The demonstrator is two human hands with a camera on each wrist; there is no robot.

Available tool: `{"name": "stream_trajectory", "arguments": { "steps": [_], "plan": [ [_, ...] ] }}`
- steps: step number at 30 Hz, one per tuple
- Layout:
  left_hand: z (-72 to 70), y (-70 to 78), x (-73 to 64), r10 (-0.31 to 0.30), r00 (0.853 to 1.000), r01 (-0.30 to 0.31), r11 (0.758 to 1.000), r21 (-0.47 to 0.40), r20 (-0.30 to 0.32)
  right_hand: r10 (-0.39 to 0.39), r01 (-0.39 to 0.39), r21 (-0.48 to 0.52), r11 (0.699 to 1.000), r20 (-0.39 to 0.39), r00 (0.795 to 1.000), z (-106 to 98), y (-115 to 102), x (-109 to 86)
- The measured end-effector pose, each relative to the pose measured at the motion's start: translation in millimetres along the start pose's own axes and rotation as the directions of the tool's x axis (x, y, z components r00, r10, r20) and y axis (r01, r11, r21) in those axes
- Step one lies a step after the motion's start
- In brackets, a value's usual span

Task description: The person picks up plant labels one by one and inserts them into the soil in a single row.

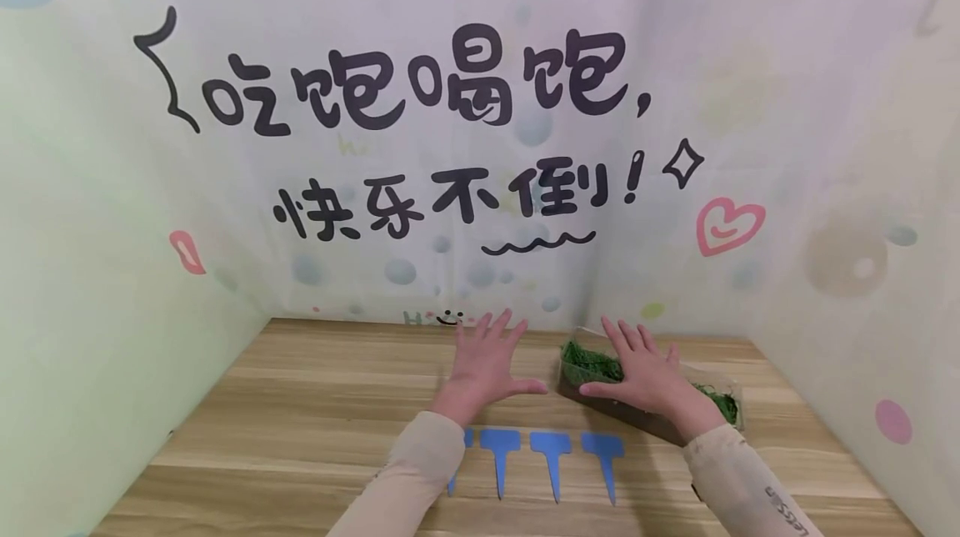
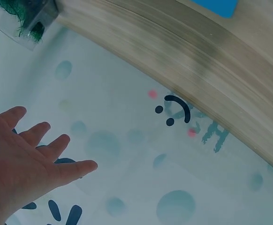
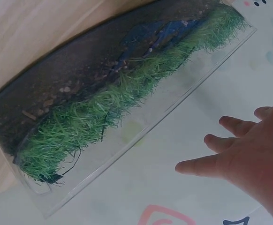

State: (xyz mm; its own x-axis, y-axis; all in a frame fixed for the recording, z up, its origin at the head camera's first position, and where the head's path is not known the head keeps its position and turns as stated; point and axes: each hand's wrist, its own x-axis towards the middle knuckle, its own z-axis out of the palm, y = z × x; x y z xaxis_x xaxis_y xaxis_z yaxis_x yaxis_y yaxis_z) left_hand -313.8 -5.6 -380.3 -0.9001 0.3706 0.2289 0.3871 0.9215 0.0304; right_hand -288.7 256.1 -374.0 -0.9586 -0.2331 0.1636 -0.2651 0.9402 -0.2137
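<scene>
My left hand [image 1: 483,366] is held out over the middle of the table, fingers spread and holding nothing. My right hand [image 1: 652,378] spreads its fingers the same way above a clear plastic box [image 1: 622,415], overlapping it in the head view. Dark soil [image 3: 42,101] fills the lower part of the box, and green grass [image 3: 127,91] grows on top. Nearer to me lie several blue T-shaped plant labels [image 1: 551,444] in a row, stems toward me; the leftmost is partly hidden by the left sleeve. A blue label's edge [image 2: 218,5] shows in the left wrist view.
The wood-grain table [image 1: 300,437] ends at a printed cloth backdrop [image 1: 420,270] with large black characters. Cloth walls [image 1: 90,270] close in both sides. The box stands at the back right, near the backdrop.
</scene>
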Motion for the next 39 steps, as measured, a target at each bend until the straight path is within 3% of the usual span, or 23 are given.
{"name": "stream_trajectory", "arguments": {
  "steps": [19, 28, 39],
  "plan": [
    [6.7, 15.1, 4.3, 0.017, 1.0, -0.016, 1.0, 0.018, -0.008, 0.032, -0.032, 0.021, 0.999, -0.015, 0.999, -4.8, 10.1, -6.1],
    [10.2, 26.2, 6.3, 0.043, 0.999, -0.043, 0.997, -0.066, 0.002, 0.048, -0.048, 0.014, 0.999, -0.008, 0.999, -7.0, 19.0, -11.8],
    [17.2, 39.2, 9.4, 0.063, 0.998, -0.063, 0.993, -0.104, -0.005, 0.069, -0.069, -0.021, 0.997, -0.005, 0.998, -8.7, 29.3, -19.1]
  ]
}}
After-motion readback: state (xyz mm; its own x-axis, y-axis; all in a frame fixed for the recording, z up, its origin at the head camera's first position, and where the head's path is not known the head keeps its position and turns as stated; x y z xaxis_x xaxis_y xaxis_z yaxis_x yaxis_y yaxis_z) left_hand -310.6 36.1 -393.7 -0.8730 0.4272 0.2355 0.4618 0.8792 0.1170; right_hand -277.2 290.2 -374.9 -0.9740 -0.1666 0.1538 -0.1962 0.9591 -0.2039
